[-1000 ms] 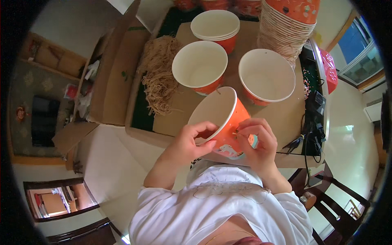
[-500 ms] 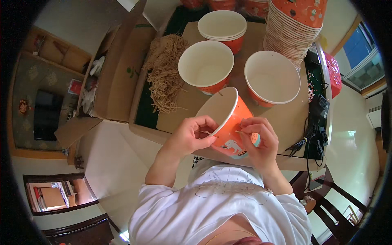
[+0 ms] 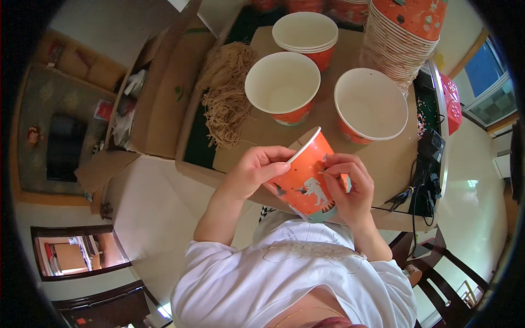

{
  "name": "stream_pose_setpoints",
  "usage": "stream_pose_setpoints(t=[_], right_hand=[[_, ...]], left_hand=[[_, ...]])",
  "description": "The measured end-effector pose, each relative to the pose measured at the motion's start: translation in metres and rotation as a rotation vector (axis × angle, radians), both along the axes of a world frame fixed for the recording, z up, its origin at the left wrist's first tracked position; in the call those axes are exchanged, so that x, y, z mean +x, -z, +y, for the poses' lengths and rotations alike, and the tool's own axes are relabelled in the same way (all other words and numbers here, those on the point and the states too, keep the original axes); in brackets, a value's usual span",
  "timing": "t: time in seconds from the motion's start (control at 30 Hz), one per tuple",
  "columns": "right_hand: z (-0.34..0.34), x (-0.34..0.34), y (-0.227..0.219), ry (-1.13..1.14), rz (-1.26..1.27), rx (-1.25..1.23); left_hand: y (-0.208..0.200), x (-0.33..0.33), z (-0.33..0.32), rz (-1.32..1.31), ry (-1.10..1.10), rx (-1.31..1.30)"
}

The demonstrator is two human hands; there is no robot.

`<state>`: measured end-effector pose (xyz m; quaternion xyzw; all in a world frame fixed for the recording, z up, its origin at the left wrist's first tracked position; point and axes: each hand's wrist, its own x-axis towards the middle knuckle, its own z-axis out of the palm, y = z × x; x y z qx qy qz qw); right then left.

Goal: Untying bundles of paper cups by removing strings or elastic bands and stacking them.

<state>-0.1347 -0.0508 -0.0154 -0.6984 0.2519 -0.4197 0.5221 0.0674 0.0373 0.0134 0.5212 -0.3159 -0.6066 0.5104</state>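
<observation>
Orange tub tilts, its rim clasped by the left hand, seemingly for steadiness. At the tub's wall, the right hand pinches apparent string, fingertips together.

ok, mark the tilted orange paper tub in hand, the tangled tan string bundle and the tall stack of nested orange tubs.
Tilted orange paper tub [image 3: 307, 177]: head view, printed outer wall.
Tangled tan string bundle [image 3: 225, 90]: head view, mid-heap strands.
Tall stack of nested orange tubs [image 3: 399, 46]: head view, stacked pale rims.

A home, judging by the wall-side television, slatted wooden chair and window.
</observation>
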Motion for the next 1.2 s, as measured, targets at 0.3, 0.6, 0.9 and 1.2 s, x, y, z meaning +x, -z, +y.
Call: stream_pose_setpoints(t=[0.3, 0.6, 0.9, 1.2], right_hand=[[-0.001, -0.005, 0.004, -0.183, -0.043, -0.010], [-0.032, -0.111, -0.072, 0.286, -1.164, 0.002], [-0.041, -0.138, -0.108, 0.072, -1.186, -0.094], [-0.038, -0.157, -0.125, 0.027, -1.248, -0.069]], left_hand=[[0.001, -0.002, 0.001, -0.223, 0.023, -0.023], [-0.030, -0.017, 0.013, -0.655, 0.085, -0.095], [-0.032, -0.056, 0.015, -1.444, 0.356, -0.585], [-0.008, -0.076, 0.010, -1.555, 0.325, -0.563]])
